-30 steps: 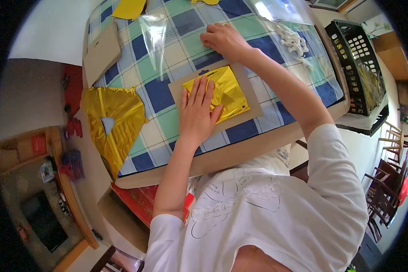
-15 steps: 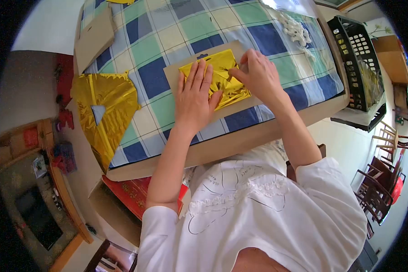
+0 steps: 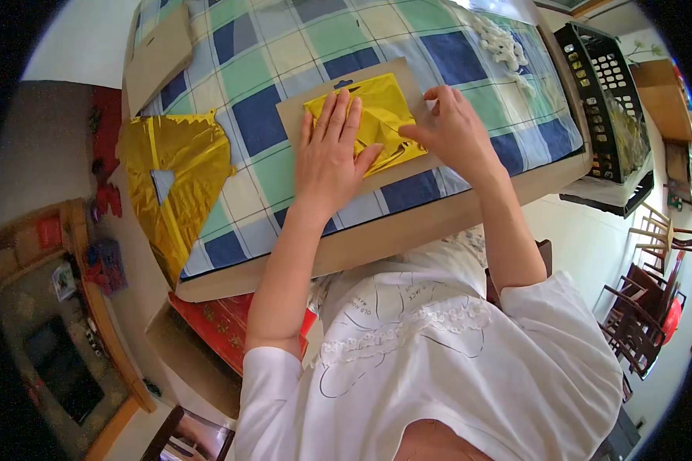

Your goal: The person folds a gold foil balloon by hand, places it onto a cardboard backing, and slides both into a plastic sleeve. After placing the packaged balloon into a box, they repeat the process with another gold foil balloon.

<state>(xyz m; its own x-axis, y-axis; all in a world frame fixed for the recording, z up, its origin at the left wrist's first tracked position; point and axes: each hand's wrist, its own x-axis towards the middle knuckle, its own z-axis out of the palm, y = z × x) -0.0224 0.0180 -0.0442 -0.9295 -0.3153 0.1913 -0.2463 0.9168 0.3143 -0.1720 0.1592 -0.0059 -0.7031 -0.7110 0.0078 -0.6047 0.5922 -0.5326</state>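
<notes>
My left hand (image 3: 327,157) lies flat, fingers stretched, on a shiny gold foil piece (image 3: 388,100). Under the foil is a brown cardboard sheet (image 3: 290,117) with a hanger-shaped cutout at its far edge, where blue cloth shows through. At the foil's right edge is my right hand (image 3: 461,138), its thumb tip against the foil and its bent index finger raised apart from the thumb. The foil looks mostly smooth in the middle, with creases near the right thumb and along its lower right side.
A larger gold foil sheet (image 3: 200,161) with a hole droops at the table's left edge. Behind it rests another cardboard piece (image 3: 161,58). White string (image 3: 500,42) lies at the far right of the checked tablecloth (image 3: 265,127). A black crate (image 3: 592,100) stands beyond the right edge.
My right hand has shifted to the right, its thumb and index finger spreading apart. The foil's right part has become flatter and less crumpled. My left hand stays pressed on the foil.
</notes>
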